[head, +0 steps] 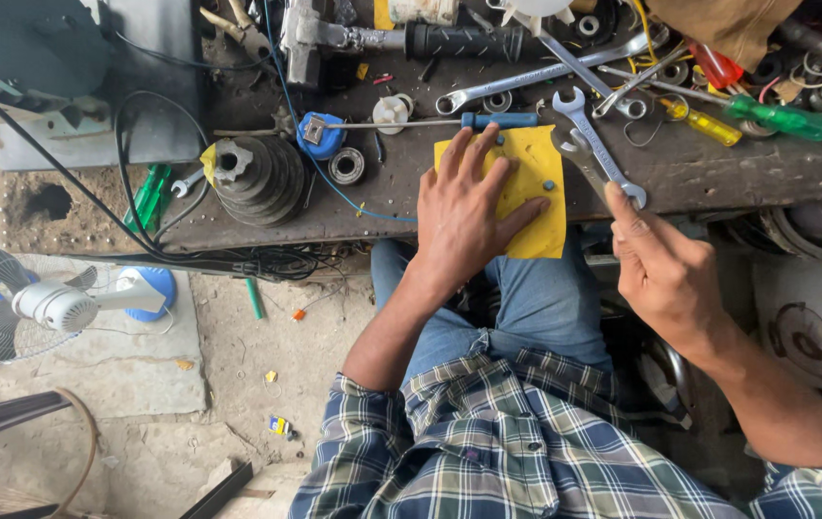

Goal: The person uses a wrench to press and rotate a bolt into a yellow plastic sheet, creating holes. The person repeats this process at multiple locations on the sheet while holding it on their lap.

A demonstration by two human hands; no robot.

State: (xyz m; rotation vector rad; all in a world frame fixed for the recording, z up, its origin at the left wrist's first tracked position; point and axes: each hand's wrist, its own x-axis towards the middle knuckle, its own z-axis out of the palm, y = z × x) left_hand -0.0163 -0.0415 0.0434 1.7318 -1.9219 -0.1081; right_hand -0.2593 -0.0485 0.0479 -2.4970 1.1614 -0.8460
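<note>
Nearest to us is the plaid shirt (516, 442), blue, green and white, with blue jeans (526, 298) beyond it over the knees. From there both forearms reach toward twelve o'clock. The right hand (665, 269) hangs at the edge of the workbench (709, 173), fingers curled with the forefinger and thumb drawn together; whether anything small is pinched there we cannot tell, as the view is too coarse. Its fingertips sit just below the open-ended spanner (598, 146), which lies slanted on the bench at about one o'clock from that hand. The left hand (464, 216) is spread flat, palm down and grasping nothing, pressing on the yellow sheet (536, 192) that lies over the near edge of the bench, partly overhanging the jeans. A small dark dot shows on the sheet beside the thumb. At twelve o'clock from the left hand lies a blue-handled screwdriver (497, 120), its shaft running toward nine o'clock. Farther toward nine o'clock sits a dark stepped pulley (257, 173), with a small bearing (345, 165) beside it. Farther back lie a long ring spanner (536, 79) and a green-handled screwdriver (781, 117)
</note>
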